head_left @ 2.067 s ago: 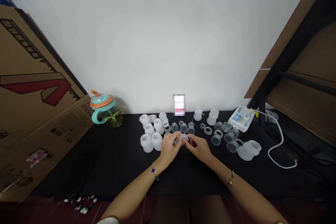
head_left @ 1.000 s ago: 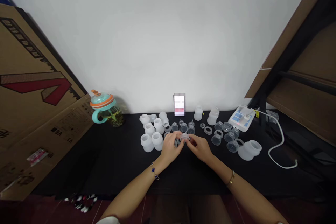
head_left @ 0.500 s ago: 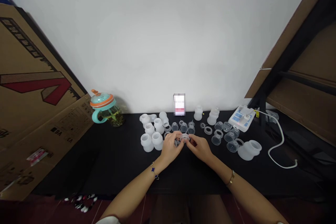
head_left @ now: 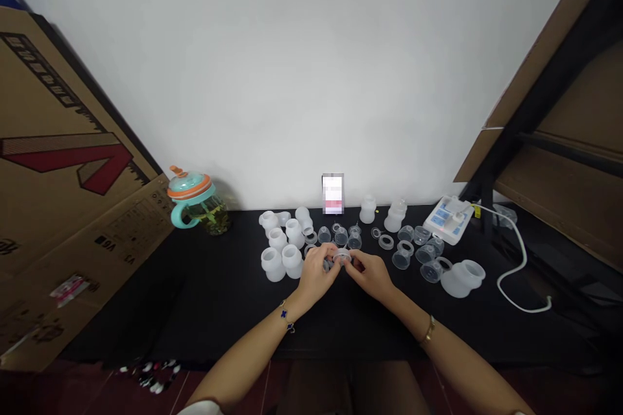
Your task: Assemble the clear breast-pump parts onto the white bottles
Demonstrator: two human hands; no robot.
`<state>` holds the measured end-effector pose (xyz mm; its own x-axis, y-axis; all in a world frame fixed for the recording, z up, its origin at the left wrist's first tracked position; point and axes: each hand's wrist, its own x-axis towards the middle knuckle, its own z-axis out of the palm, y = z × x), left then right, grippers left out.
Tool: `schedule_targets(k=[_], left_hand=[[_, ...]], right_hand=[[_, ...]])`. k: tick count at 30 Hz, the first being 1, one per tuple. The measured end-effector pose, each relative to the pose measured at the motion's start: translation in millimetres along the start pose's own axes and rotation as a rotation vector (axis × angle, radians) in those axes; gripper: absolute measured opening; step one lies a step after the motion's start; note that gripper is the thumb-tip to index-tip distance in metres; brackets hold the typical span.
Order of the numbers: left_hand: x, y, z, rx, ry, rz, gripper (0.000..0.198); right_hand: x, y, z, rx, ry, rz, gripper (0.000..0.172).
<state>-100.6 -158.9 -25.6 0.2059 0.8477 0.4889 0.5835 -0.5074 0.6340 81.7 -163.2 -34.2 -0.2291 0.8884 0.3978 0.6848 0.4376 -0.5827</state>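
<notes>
Between my two hands is a translucent bottle collar ring (head_left: 342,253), pinched from both sides above the black table. My left hand (head_left: 317,268) closes its thumb and fingers on the ring's left edge. From the right, my right hand (head_left: 370,272) grips the other edge the same way. Something small and clear seems to sit in the ring, but the fingers partly hide it. Just beyond my hands lie clear bottle caps (head_left: 341,235) and a loose ring (head_left: 386,242). Left of my left hand, several open white baby bottles (head_left: 292,259) stand close together.
More clear caps (head_left: 431,270) and a wide bottle (head_left: 462,277) lie to the right. A white power strip (head_left: 448,219) with a cable (head_left: 523,253) is behind them. A phone (head_left: 333,194) leans on the wall; a teal-lidded jug (head_left: 197,204) and a cardboard box (head_left: 63,175) are left.
Almost nothing differs. Both hands keep the same hold on the collar ring, with at most a slight shift of the fingers.
</notes>
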Motion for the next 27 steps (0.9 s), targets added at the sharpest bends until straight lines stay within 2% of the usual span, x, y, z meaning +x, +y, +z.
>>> schedule_targets(k=[27], left_hand=[[0.7, 0.3, -0.8, 0.011, 0.005, 0.004, 0.007]], right_hand=[[-0.1, -1.0, -0.5, -0.008, -0.004, 0.0, 0.028]])
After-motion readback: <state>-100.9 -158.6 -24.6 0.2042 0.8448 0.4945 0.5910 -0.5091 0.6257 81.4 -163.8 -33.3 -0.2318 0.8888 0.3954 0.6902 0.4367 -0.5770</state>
